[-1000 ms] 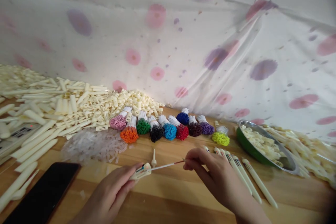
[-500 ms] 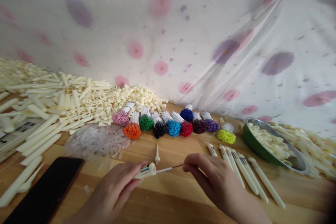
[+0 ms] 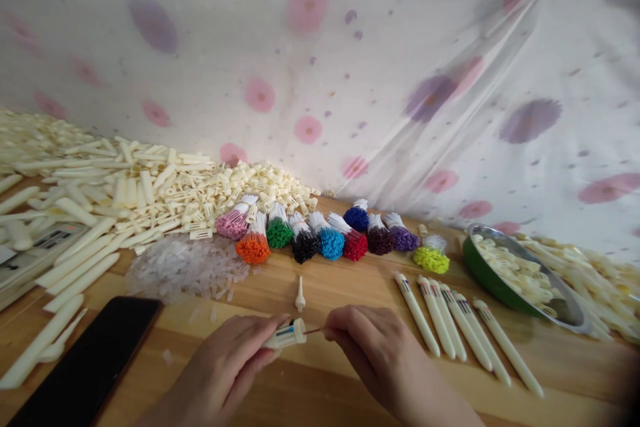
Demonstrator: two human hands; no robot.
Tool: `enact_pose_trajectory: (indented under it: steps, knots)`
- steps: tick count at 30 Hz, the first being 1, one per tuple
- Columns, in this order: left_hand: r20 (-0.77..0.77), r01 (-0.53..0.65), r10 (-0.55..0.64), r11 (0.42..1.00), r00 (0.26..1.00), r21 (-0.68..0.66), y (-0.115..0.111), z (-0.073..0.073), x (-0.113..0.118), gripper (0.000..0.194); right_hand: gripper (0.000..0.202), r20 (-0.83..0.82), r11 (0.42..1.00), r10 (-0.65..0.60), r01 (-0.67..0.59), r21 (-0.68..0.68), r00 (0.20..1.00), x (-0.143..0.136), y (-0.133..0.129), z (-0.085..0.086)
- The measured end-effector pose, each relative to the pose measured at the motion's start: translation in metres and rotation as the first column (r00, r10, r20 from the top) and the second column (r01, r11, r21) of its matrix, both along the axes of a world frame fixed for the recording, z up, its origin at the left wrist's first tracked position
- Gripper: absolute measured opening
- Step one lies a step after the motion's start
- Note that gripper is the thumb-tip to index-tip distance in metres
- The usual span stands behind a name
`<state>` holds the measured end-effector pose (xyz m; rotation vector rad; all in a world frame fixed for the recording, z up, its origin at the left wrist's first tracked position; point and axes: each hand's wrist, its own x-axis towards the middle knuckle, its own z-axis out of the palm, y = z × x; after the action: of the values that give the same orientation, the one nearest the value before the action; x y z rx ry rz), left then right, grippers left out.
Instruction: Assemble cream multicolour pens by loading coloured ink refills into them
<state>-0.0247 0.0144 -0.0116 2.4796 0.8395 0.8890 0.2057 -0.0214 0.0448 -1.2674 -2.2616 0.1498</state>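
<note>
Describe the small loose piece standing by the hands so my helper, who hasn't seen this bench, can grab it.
Start at the row of coloured refill bundles along the back of the wooden table. Come toward the left hand from the black bundle. There a small cream cone-tipped piece stands upright alone on bare wood, unlike the finished pens lying flat to the right.

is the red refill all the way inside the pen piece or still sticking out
Partly in. A short red-tipped stretch of the refill shows between the pen piece in the left hand and the right hand fingertips.
</note>
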Motion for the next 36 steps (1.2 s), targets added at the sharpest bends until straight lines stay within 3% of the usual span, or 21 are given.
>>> enact_pose_trajectory:
  steps: [9,14,18,31,36]
  knots:
    - [0.0,0.01,-0.009,0.999,1.0,-0.034,-0.002,-0.005,0.0,0.04,0.012,-0.356,0.999,-0.005,0.021,0.041,0.934,-0.024,0.001,-0.035]
    - [0.017,0.0,0.001,0.999,1.0,-0.036,-0.001,0.0,-0.001,0.04,0.011,-0.504,0.994,-0.085,0.035,-0.108,0.86,-0.021,0.0,-0.031]
    - [0.043,0.0,0.001,0.999,0.999,-0.032,-0.002,0.001,0.0,0.039,0.011,-0.516,0.981,-0.089,-0.013,-0.191,0.852,-0.019,0.002,-0.022]
    - [0.057,-0.006,0.012,0.994,0.998,-0.106,-0.005,0.004,0.003,0.036,0.019,-0.418,0.979,-0.006,-0.08,-0.188,0.908,-0.018,0.0,-0.014]
    - [0.01,0.004,-0.004,0.999,1.0,-0.034,-0.007,0.007,0.005,0.039,0.02,-0.435,0.933,-0.089,-0.077,-0.351,0.896,-0.021,-0.001,-0.007]
